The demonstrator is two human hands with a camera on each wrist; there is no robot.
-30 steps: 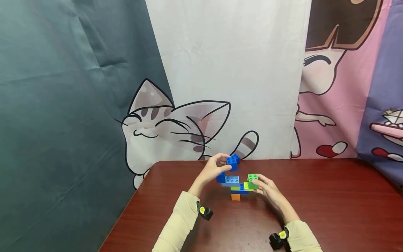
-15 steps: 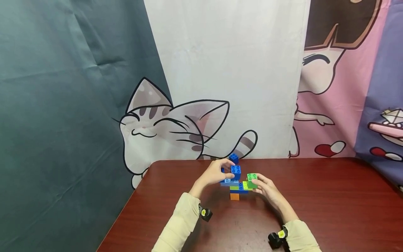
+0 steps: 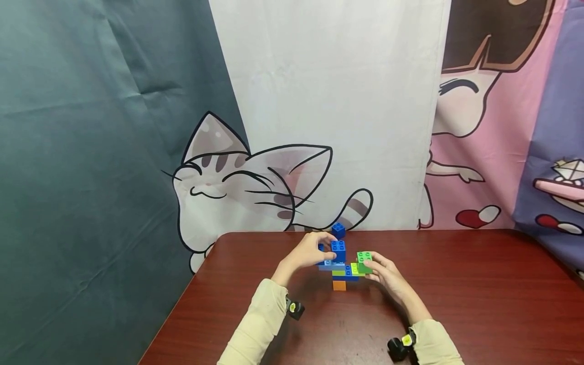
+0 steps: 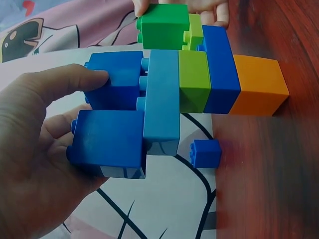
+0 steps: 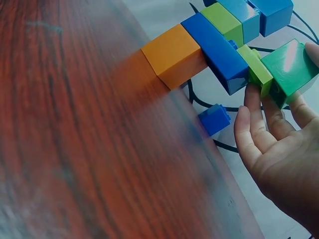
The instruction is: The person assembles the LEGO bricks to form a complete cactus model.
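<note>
my left grip (image 3: 306, 252) is pinching a blue brick (image 3: 338, 251), right grip (image 3: 388, 277)'s got the green brick (image 3: 364, 263), orange brick (image 3: 339, 286) sits lower, kinda between both.

left hand (image 4: 32, 144): pinches blue brick (image 4: 120, 75) | light-blue brick (image 4: 163, 99): alongside | orange brick (image 4: 260, 85): on table (image 4: 271, 179)

No text, brand, number or sign can be read. A small yellow patch (image 3: 292, 307) sits on the black camera (image 3: 297, 311) at the left wrist, and a second yellow patch (image 3: 407, 340) on the black camera (image 3: 396, 350) at the right wrist; both are too small in the head view to tell whether they bear any print.
</note>
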